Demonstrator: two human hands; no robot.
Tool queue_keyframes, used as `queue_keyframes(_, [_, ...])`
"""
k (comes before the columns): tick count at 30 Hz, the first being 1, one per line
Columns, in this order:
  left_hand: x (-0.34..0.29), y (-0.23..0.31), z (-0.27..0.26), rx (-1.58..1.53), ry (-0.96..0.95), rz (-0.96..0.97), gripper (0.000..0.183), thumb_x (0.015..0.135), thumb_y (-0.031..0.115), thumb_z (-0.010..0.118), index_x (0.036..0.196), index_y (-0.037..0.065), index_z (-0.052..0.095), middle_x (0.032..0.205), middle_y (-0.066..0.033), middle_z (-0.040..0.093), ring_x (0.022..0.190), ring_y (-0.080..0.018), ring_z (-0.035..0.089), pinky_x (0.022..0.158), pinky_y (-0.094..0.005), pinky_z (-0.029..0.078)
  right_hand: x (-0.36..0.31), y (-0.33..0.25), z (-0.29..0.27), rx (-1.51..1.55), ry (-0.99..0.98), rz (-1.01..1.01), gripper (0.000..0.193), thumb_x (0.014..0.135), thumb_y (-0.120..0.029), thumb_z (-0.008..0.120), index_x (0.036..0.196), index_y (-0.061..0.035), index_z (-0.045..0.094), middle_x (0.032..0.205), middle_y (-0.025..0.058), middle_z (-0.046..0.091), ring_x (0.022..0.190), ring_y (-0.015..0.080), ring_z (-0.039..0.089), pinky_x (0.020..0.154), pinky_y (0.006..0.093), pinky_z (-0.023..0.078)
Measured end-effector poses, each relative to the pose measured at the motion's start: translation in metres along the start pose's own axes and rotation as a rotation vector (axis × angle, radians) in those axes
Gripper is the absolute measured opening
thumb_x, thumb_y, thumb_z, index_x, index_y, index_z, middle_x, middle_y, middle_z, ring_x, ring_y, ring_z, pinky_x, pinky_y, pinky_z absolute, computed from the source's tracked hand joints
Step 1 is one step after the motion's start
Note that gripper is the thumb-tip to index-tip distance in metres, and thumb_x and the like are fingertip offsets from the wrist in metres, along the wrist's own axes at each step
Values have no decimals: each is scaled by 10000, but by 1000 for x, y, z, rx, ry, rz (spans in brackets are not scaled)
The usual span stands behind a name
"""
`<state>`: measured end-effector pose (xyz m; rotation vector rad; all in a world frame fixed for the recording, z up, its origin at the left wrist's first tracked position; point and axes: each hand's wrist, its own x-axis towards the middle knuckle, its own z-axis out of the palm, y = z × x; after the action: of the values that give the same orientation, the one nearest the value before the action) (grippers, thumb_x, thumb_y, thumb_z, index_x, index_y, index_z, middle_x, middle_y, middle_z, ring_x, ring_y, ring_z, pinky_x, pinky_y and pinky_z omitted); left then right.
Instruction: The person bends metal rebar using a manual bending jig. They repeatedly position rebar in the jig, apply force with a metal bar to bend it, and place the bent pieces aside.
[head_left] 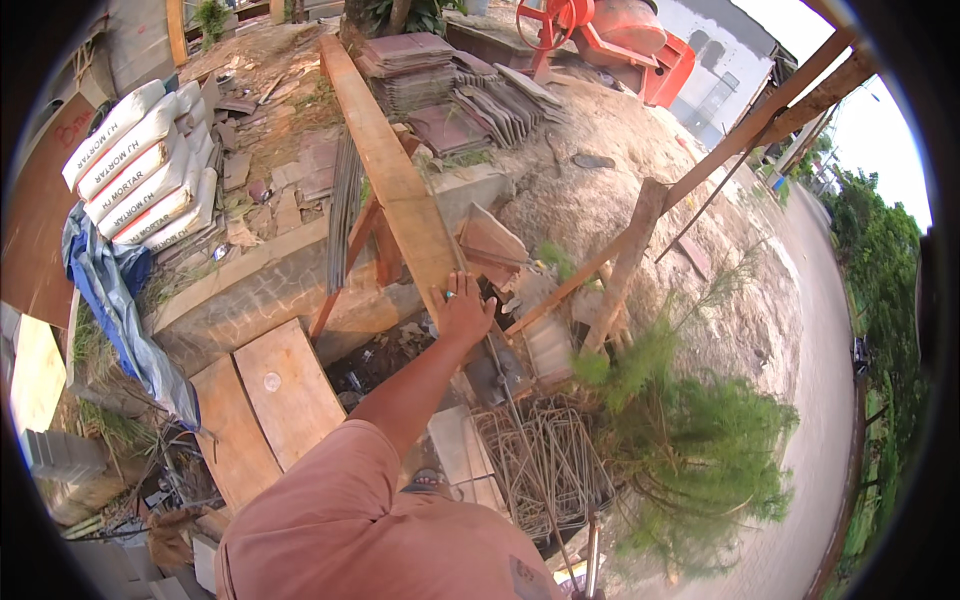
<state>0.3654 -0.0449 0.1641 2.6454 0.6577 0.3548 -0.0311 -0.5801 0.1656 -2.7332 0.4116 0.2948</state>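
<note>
One hand (464, 312) is reaching forward from the lower middle of the head view, arm in a salmon-pink sleeve (350, 500) stretching up from the lower edge. Which hand it is cannot be told for sure; the arm is coming from the person's left shoulder side, so reading it as the left hand. It is resting on the near end of a long wooden plank (395, 170), which is running away toward the top of the view and sitting on a reddish trestle frame (370, 250). Fingers (450, 290) are spread flat over the plank end, touching it, not curling around anything that shows; a small bluish bit is peeking out at the fingertips, too small to tell what. A thin steel rod (500, 370) is lying just beside the hand, running down toward a pile of bent wire stirrups (545, 455) below. The other hand is not showing.

Left of the plank, stacked white mortar sacks (150, 165) are sitting above a blue tarp (110, 290). Flat wood boards (275, 400) are lying over a pit beside a brick kerb (260, 285). Roof tiles (460, 85) are piling up at the top, an orange cement mixer (620, 35) behind them. A green shrub (690, 450) is at lower right, a road (825, 330) curving past.
</note>
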Motion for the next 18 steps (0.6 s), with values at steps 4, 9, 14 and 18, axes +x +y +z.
queue_keyframes(4, [0,-3,5,18,27,12,712,933,471,421,1443,-13,311,1524,-173,283,1441,-289,197,1141,-586,50,-6,-27,-14,-18,19,-15,341,852,-161,700,1137,2,611,805,125,680,696,143,584,630,319,498])
queue_keyframes(9, [1,-6,8,-4,51,25,709,934,474,420,1438,-15,320,1511,-180,306,1437,-297,209,1140,-583,49,2,24,25,255,85,-28,400,845,-184,711,1162,29,592,843,157,683,731,154,599,666,321,497])
queue_keyframes(14, [0,-5,4,11,28,33,714,932,480,420,1444,-6,311,1514,-175,301,1438,-289,208,1137,-586,59,-2,-8,7,29,72,-83,380,841,-201,724,1119,30,607,805,123,682,680,132,576,631,317,491])
queue_keyframes(18, [2,-8,7,101,-3,53,733,940,501,390,1465,3,273,1536,-169,264,1450,-279,179,1139,-587,43,4,-12,-1,111,26,-66,353,835,-223,733,1080,7,625,779,102,684,624,184,576,614,325,495])
